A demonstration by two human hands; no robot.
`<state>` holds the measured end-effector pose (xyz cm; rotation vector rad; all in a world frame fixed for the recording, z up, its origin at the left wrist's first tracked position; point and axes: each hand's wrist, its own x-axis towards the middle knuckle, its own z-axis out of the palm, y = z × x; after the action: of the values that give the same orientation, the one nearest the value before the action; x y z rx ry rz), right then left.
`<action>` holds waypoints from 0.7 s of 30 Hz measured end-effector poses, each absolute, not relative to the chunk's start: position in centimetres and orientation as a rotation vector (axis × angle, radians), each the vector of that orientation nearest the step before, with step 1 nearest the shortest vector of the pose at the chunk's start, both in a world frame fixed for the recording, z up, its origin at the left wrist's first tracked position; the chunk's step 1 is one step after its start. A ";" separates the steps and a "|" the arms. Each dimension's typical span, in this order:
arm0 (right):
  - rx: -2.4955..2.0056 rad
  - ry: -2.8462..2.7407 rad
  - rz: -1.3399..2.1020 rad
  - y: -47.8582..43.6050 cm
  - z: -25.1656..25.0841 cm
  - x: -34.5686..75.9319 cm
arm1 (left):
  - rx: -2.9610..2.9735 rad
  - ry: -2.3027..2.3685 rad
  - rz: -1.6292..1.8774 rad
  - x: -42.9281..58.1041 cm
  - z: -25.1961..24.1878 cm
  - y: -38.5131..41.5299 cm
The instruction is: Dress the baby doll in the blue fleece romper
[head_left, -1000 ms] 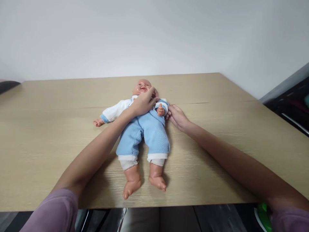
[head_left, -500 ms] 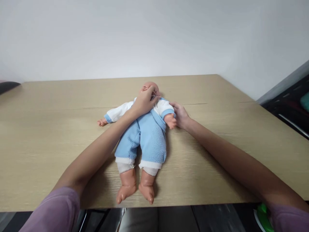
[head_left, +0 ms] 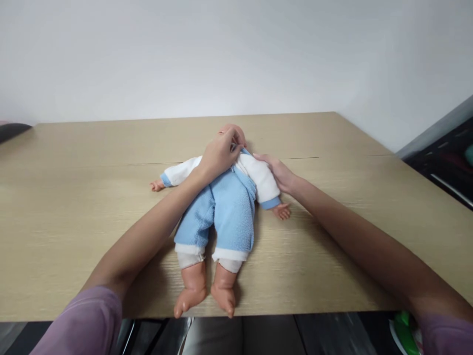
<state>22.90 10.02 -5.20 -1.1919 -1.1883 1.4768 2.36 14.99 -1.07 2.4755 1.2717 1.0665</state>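
Note:
A baby doll (head_left: 221,212) in a blue romper with white sleeves lies on its back on the wooden table (head_left: 74,197), feet toward me. My left hand (head_left: 218,155) rests on the doll's chest and neck, fingers curled and pinching the collar of the outfit, and it hides the doll's face. My right hand (head_left: 275,170) lies along the doll's white sleeve at the shoulder, fingers stretched out against it. The doll's arm on that side points down and outward on the table.
A white wall stands behind the table. A dark shelf or furniture edge (head_left: 439,153) is at the right. A green object (head_left: 402,330) shows below the table's near edge at the lower right. A dark object (head_left: 11,129) sits at the far left.
The doll's right-side arm has been lowered from across its body to lie out on the table. My right hand slid up to the sleeve; the legs closed together toward me.

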 end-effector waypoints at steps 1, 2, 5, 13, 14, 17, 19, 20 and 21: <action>-1.229 -1.271 1.453 10.0 -4.6 23.4 | 2.496 1.287 1.058 2.1 -1.2 15.2; -1.276 -1.397 1.393 10.1 -3.8 24.0 | 2.514 1.313 1.047 1.8 -1.2 15.3; -1.398 -1.878 1.086 10.3 -1.3 26.4 | 2.530 1.422 1.029 1.1 -1.0 15.2; -1.410 -2.393 0.786 11.9 -0.2 30.2 | 2.469 1.414 1.029 0.8 -0.4 14.9; -1.389 -2.393 0.774 12.2 -0.7 30.2 | 2.451 1.385 1.052 0.7 -0.5 14.9; -1.322 -2.364 0.752 12.8 -2.0 30.2 | 2.410 1.348 1.209 -0.7 -0.9 14.5; -1.325 -2.321 0.694 12.6 -2.3 29.9 | 2.358 1.351 1.317 -2.5 -1.6 13.3; -1.336 -2.296 0.628 12.2 -2.1 29.5 | 2.319 1.355 1.347 -3.5 -2.1 12.5; -1.341 -2.272 0.535 11.5 -1.9 29.0 | 2.268 1.361 1.361 -4.7 -2.7 11.6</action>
<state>28.97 11.51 -1.88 -1.3411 -2.2720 0.5352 -4.66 11.61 -2.71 2.2683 1.3615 1.3610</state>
